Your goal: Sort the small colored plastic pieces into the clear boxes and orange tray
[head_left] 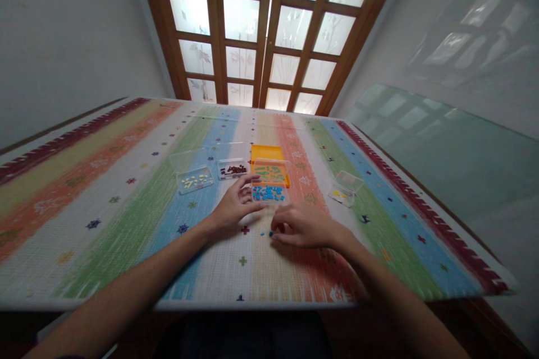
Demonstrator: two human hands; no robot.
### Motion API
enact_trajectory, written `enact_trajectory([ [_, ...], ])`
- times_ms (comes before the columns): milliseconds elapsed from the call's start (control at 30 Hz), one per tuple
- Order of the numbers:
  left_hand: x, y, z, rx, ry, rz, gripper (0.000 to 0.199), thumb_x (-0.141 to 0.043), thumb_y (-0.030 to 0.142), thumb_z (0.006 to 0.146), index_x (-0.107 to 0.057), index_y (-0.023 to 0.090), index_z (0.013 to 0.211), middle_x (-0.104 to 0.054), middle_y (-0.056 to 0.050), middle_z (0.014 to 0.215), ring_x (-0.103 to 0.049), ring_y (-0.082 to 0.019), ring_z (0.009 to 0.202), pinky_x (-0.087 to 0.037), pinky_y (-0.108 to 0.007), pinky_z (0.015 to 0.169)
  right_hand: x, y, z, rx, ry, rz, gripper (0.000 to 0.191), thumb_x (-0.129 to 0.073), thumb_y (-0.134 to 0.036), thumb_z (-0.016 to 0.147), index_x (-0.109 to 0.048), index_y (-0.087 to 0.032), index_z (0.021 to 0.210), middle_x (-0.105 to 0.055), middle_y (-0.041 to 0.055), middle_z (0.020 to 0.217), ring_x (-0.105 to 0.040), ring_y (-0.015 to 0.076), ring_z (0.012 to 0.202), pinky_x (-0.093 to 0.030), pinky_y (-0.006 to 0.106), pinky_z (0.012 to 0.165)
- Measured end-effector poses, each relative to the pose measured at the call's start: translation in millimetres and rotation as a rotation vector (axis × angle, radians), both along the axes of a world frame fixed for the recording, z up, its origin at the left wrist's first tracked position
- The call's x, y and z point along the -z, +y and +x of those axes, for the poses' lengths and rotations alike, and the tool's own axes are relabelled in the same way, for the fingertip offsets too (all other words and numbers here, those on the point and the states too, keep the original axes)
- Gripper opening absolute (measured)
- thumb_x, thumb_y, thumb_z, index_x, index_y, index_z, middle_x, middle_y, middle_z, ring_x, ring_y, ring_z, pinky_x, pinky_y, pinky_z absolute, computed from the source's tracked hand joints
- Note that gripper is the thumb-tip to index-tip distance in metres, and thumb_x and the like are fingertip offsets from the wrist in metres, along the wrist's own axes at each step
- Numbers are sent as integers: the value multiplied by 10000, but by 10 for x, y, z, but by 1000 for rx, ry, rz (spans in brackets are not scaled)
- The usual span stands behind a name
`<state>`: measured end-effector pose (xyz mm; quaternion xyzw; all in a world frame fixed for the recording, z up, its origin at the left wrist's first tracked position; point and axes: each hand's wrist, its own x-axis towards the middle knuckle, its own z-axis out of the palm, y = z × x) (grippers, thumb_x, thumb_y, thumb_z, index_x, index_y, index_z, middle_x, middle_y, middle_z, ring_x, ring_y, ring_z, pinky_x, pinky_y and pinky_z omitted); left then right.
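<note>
My left hand [236, 202] rests at the left side of a clear box of blue pieces [268, 193], its fingers apart and touching the box edge. Just in front of that box, my right hand [295, 225] is bent down to the cloth with thumb and fingers together at a small dark blue piece [271, 233]. A second small blue piece [261, 234] lies on the cloth to the left of my right fingertips. Behind the blue pieces, green pieces [269, 173] lie in a clear container over an orange-yellow tray [267, 152].
Left of centre are open clear boxes with pale yellow pieces [196, 180] and dark red pieces [233, 169]. A small open box with yellow pieces [342, 195] stands to the right. A striped cloth [168, 230] covers the table; a glass panel [442, 146] lies beyond its right edge.
</note>
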<state>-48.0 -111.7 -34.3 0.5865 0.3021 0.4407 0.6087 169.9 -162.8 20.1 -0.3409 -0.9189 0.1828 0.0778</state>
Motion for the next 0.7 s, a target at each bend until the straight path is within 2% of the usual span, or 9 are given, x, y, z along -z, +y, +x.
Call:
enact_trajectory([
  [167,19,1,7,-3,12,25,637,-879,231,701,-566,204,1256,-606,-154,1386,-684,-278,1165,-546,-487,1040,228,-82,-46,82,-83,63,66,-687,-201,878,-748,-177,869,-749,56,824,-631,158,694,-401,267,620],
  [267,25,-4,10,-2,12,26,645,-881,225,693,-567,206,1256,-615,-151,1376,-683,-280,1167,-549,-488,1041,280,-98,-74,102,-89,72,85,-657,-169,885,-741,-173,884,-754,60,840,-631,159,697,-405,271,629],
  [367,13,-13,12,-8,16,17,644,-881,232,693,-569,209,1256,-618,-146,1370,-684,-280,1163,-547,-490,1044,237,-96,-81,102,-93,72,101,-635,-157,886,-734,-164,871,-747,64,824,-621,161,698,-398,273,631],
  [467,-3,-18,11,-9,10,-1,660,-885,224,683,-562,211,1258,-605,-142,1385,-682,-279,1170,-537,-492,1058,145,-59,-42,116,-4,99,124,-601,-181,910,-725,-174,903,-724,39,774,-604,150,679,-390,263,639],
  [600,1,-17,6,-7,12,1,650,-883,217,692,-560,214,1256,-596,-141,1402,-675,-282,1187,-529,-496,1073,42,65,73,219,177,182,158,-556,-247,965,-698,-178,964,-680,12,717,-563,124,611,-363,245,618],
  [700,10,-20,2,4,15,15,640,-881,224,703,-565,219,1260,-578,-142,1432,-679,-275,1174,-535,-490,1064,22,193,172,308,214,182,168,-577,-288,971,-700,-174,966,-653,-1,674,-548,117,578,-346,241,602],
])
